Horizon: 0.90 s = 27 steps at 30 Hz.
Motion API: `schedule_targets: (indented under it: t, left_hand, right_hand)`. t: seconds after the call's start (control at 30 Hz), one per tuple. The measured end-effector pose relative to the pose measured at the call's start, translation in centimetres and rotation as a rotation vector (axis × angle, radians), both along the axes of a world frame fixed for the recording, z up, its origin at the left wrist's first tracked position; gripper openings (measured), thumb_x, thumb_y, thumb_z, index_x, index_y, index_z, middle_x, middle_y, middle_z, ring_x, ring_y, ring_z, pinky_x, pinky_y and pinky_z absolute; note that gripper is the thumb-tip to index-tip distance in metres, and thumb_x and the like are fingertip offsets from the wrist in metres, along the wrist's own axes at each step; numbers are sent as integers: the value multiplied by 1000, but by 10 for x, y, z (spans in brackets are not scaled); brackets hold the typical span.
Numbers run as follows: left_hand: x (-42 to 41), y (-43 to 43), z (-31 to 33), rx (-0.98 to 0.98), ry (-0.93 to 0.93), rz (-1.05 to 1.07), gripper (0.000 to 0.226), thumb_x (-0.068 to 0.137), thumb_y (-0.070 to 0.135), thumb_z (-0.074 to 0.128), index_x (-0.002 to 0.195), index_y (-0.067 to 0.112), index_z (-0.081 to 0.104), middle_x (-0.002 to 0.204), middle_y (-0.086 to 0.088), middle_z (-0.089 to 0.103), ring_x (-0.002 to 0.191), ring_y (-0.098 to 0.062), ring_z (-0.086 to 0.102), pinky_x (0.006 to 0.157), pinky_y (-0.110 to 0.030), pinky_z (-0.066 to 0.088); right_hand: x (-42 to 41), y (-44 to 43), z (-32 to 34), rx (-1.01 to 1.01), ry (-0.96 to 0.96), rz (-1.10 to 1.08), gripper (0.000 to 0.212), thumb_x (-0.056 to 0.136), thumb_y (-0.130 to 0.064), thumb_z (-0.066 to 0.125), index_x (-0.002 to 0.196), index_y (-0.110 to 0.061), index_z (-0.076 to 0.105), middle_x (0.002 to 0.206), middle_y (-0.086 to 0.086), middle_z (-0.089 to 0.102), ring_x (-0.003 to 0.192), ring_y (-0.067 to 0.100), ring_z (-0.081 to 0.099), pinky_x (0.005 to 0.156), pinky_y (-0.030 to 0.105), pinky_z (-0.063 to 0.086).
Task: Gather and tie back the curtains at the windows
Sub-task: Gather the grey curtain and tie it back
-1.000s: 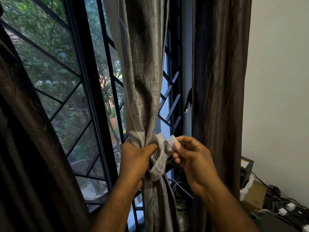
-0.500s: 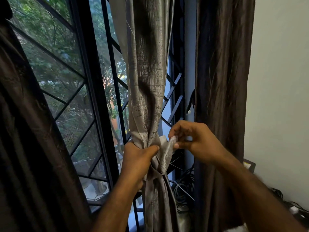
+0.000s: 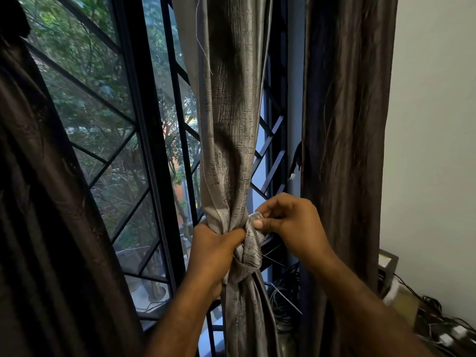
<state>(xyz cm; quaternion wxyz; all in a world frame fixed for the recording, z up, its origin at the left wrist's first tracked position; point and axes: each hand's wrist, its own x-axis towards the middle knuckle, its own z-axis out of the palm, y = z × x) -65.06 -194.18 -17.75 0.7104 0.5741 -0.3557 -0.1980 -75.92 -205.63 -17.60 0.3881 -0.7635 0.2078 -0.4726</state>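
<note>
A grey textured curtain (image 3: 231,119) hangs gathered into a narrow bundle in front of the window. A matching grey tie-back band (image 3: 249,251) is wrapped around the bundle at waist height. My left hand (image 3: 211,251) is closed around the bundle and the band from the left. My right hand (image 3: 288,220) pinches the free end of the band between thumb and fingers, just right of the bundle. A dark brown curtain (image 3: 342,140) hangs straight at the right, and another dark brown curtain (image 3: 43,228) fills the left edge.
Behind the curtains is a black window frame with a diagonal metal grille (image 3: 144,140). A white wall (image 3: 432,124) stands at the right. Cables and small boxes (image 3: 443,328) lie low at the right, and coiled wires (image 3: 283,297) sit beneath the window.
My right hand rose from below the band to beside the bundle, carrying the band's end up with it. My left hand kept its grip on the bundle.
</note>
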Motion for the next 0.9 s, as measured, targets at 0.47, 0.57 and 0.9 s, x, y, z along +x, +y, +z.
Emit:
schedule_targets:
  t: [0.47, 0.57, 0.9]
  left_hand:
    - [-4, -8, -5, -34, 65, -43, 18, 82, 1, 69, 95, 13, 72, 83, -3, 78, 78, -19, 75, 68, -32, 59]
    - [-9, -12, -7, -49, 3, -5, 19, 76, 18, 81, 94, 14, 73, 85, -3, 78, 77, -15, 75, 66, -30, 61]
    - [-4, -24, -8, -107, 40, 195, 17, 72, 5, 82, 81, 16, 74, 77, -2, 77, 71, -24, 75, 71, -48, 62]
  right_hand:
    - [6, 2, -3, 525, -54, 110, 17, 79, 14, 72, 73, -1, 65, 64, 12, 71, 63, 25, 70, 63, 38, 63]
    - [8, 6, -10, 462, -101, 66, 18, 79, 18, 67, 83, 1, 67, 68, 15, 66, 58, 17, 67, 56, 25, 57]
    - [4, 9, -29, 593, -178, 261, 16, 84, -5, 75, 91, 8, 71, 73, 11, 73, 66, 20, 69, 62, 27, 57]
